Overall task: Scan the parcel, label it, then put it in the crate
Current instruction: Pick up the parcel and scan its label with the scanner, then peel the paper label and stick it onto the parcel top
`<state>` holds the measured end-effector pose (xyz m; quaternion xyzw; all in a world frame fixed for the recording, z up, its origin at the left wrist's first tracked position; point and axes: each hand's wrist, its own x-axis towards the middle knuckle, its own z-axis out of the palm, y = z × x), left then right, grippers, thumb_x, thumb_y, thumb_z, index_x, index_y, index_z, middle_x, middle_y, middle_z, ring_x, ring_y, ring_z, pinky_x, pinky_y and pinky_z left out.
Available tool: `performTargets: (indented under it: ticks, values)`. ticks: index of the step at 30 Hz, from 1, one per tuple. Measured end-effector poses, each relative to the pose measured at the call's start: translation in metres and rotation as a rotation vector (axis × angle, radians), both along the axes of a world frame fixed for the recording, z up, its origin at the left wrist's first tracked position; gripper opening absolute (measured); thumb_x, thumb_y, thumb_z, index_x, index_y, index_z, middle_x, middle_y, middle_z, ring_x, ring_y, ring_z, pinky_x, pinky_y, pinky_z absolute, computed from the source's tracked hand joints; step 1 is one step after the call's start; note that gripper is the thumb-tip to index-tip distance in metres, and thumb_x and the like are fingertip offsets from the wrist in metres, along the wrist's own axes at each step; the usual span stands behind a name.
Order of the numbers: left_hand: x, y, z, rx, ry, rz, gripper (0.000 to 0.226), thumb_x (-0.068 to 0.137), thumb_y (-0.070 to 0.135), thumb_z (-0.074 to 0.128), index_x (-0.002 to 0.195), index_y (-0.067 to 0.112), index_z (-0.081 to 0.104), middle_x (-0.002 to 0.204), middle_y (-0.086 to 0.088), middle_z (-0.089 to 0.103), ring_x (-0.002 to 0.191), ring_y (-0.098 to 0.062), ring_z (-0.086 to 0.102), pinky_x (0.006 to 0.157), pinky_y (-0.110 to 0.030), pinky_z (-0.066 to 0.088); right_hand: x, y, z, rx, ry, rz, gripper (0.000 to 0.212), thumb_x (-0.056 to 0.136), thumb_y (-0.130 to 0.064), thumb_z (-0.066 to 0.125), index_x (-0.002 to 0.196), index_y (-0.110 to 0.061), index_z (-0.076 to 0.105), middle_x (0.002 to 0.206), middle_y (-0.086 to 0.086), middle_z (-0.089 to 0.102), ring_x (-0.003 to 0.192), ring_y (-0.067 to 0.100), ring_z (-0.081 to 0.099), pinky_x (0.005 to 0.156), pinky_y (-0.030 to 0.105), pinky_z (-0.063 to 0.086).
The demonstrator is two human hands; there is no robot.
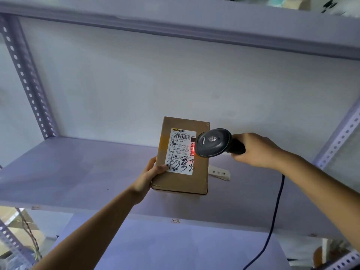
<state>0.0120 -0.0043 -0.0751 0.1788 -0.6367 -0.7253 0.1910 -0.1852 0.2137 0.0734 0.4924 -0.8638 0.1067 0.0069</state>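
A brown cardboard parcel (181, 182) is held up over the shelf (78, 172), its face tilted toward me. My left hand (151, 175) grips its lower left edge, thumb on the white shipping label (180, 152) with black handwriting. My right hand (257, 150) holds a dark handheld barcode scanner (213, 142) by its handle, head close over the label's right edge. A red scan light falls on the barcode (192, 149) there. No crate is in view.
A small stack of white labels (220, 174) with printed characters lies on the shelf just right of the parcel. The scanner's dark cable (272, 217) hangs down to the lower right. Perforated metal uprights (25, 78) frame the shelf; another shelf (175, 22) runs overhead.
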Motion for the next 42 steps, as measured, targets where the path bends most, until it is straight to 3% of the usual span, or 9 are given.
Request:
performTargets:
  ticks: [3,6,8,11,13,16,26,36,42]
  values:
    - [0.000,0.000,0.000,0.000,0.001,0.000,0.078,0.062,0.048,0.067,0.133,0.022,0.046,0.128,-0.004,0.063,0.113,-0.024,0.061,0.088,-0.036,0.050,0.001,0.000,-0.003,-0.060,-0.060,0.007,0.037,0.076,-0.022,0.056,0.070,-0.058,0.050,0.068,-0.017,0.061,0.060,0.007,0.055,0.054,0.027,0.040]
    - [0.000,0.001,0.000,0.000,0.010,-0.001,0.078,0.062,0.047,0.067,0.133,0.022,0.046,0.128,-0.003,0.064,0.111,-0.022,0.062,0.084,-0.032,0.051,-0.002,0.005,-0.006,-0.123,-0.135,0.003,0.046,0.075,-0.019,0.058,0.073,-0.064,0.048,0.071,-0.015,0.062,0.061,0.010,0.057,0.056,0.029,0.043]
    - [0.001,0.001,0.002,-0.003,0.010,-0.002,0.078,0.062,0.047,0.066,0.133,0.022,0.046,0.128,-0.004,0.063,0.110,-0.022,0.062,0.083,-0.032,0.051,-0.010,0.011,-0.007,-0.196,-0.212,-0.022,0.040,0.075,-0.018,0.060,0.084,-0.057,0.054,0.076,-0.010,0.064,0.057,0.012,0.057,0.052,0.032,0.046]
    - [0.000,0.002,0.003,0.001,0.003,-0.006,0.074,0.067,0.042,0.065,0.135,0.022,0.045,0.129,-0.005,0.062,0.111,-0.023,0.061,0.084,-0.033,0.051,-0.034,0.023,-0.014,-0.301,-0.288,-0.118,0.031,0.078,-0.018,0.065,0.105,-0.032,0.058,0.079,-0.001,0.064,0.055,0.019,0.059,0.050,0.034,0.049]
    - [0.000,0.001,0.004,0.002,-0.004,-0.010,0.069,0.071,0.039,0.062,0.135,0.022,0.044,0.129,-0.006,0.062,0.111,-0.024,0.061,0.084,-0.034,0.051,-0.049,0.031,-0.026,-0.389,-0.375,-0.220,0.025,0.081,-0.023,0.067,0.103,-0.024,0.054,0.070,0.001,0.061,0.044,0.017,0.053,0.045,0.029,0.044]
    - [-0.001,0.002,0.006,-0.002,-0.018,-0.012,0.080,0.062,0.047,0.066,0.135,0.022,0.043,0.127,-0.006,0.062,0.110,-0.025,0.061,0.083,-0.034,0.051,-0.068,0.042,-0.053,-0.523,-0.477,-0.413,0.024,0.087,-0.032,0.062,0.103,-0.018,0.050,0.072,0.009,0.062,0.043,0.021,0.052,0.041,0.028,0.044]
    - [-0.003,0.000,0.004,0.014,-0.024,-0.008,0.077,0.063,0.046,0.066,0.134,0.023,0.045,0.128,-0.004,0.063,0.113,-0.025,0.061,0.086,-0.036,0.050,-0.093,0.061,-0.139,-0.404,-0.477,-0.707,0.033,0.093,-0.027,0.057,0.111,-0.002,0.047,0.073,0.024,0.064,0.052,0.032,0.059,0.055,0.041,0.051]
    - [-0.002,-0.001,0.002,0.010,-0.022,0.007,0.078,0.063,0.048,0.065,0.134,0.024,0.046,0.128,-0.003,0.063,0.113,-0.024,0.061,0.086,-0.035,0.050,-0.098,0.062,-0.146,-0.294,-0.429,-0.800,0.043,0.094,-0.031,0.055,0.118,0.001,0.040,0.086,0.026,0.063,0.066,0.040,0.067,0.060,0.041,0.052]
    - [-0.003,-0.001,0.002,0.014,-0.013,0.001,0.072,0.063,0.047,0.065,0.130,0.027,0.050,0.125,-0.001,0.066,0.107,-0.020,0.064,0.081,-0.031,0.051,-0.099,0.057,-0.148,-0.195,-0.364,-0.824,0.052,0.095,-0.034,0.052,0.127,0.004,0.035,0.101,0.029,0.061,0.074,0.037,0.060,0.061,0.039,0.049]
